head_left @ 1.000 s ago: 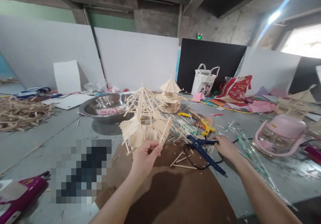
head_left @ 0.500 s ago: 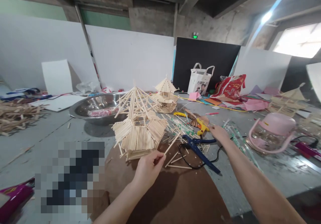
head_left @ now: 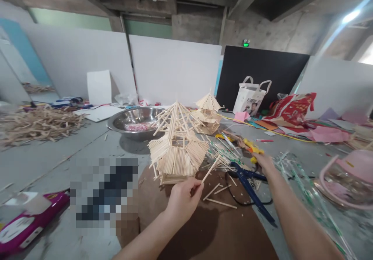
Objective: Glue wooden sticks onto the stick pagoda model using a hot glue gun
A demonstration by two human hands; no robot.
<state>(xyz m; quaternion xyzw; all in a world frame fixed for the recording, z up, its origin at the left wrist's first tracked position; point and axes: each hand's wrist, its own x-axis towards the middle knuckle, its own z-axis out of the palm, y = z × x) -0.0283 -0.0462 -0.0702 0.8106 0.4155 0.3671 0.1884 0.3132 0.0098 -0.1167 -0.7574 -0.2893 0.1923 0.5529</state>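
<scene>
My left hand (head_left: 183, 198) pinches a thin wooden stick (head_left: 210, 169) that slants up to the right, just in front of a pagoda model built of sticks (head_left: 177, 150). The model stands on a brown board (head_left: 204, 221). My right hand (head_left: 264, 162) reaches forward to a yellow glue gun (head_left: 251, 149) and touches its handle; the fingers are hidden behind the hand. Blue-handled cutters (head_left: 250, 185) lie beneath my right wrist. Loose sticks (head_left: 219, 195) lie on the board between my hands.
A second, smaller stick pagoda (head_left: 208, 111) and a steel bowl (head_left: 132, 122) stand behind the model. A heap of wood strips (head_left: 37, 122) lies at far left, a pink jug (head_left: 348, 178) at right, bags (head_left: 252, 95) at the back, a magenta pack (head_left: 26, 223) near left.
My right hand has moved forward from the blue cutters to the yellow glue gun. My left hand let go of the model's edge and drew back, holding one stick.
</scene>
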